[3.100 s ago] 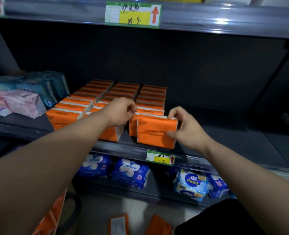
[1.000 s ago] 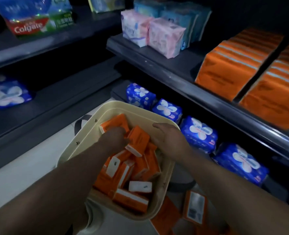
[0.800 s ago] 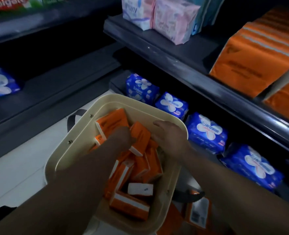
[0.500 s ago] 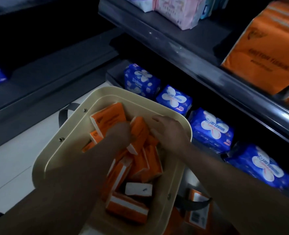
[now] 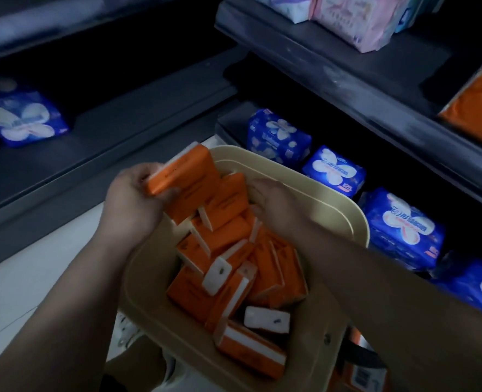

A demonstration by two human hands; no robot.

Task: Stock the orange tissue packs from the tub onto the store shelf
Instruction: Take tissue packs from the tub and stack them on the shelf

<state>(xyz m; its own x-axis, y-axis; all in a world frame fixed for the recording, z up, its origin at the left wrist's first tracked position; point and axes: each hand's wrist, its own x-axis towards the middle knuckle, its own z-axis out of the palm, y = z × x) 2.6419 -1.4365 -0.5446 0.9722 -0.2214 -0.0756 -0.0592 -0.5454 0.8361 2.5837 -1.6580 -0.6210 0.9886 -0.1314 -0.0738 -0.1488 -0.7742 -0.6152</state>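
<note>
A beige tub (image 5: 344, 222) on the floor holds several orange tissue packs (image 5: 268, 270) in a loose heap. My left hand (image 5: 132, 202) grips orange packs (image 5: 186, 176) lifted at the tub's far left rim; how many it holds I cannot tell. My right hand (image 5: 276, 202) reaches into the tub beside another orange pack (image 5: 228, 202), its fingertips hidden behind the packs. More orange packs (image 5: 480, 108) stand on the dark shelf (image 5: 347, 83) at the upper right.
Blue packets (image 5: 333, 171) line the lower shelf to the right of the tub, and one blue packet (image 5: 21, 120) lies on the left shelf. Pink packets (image 5: 353, 21) sit on the upper shelf. An orange pack (image 5: 361, 374) lies on the floor by the tub.
My left hand has come up out of the heap holding orange packs above the tub's rim. My right hand has stayed among the packs. The view has tilted further down.
</note>
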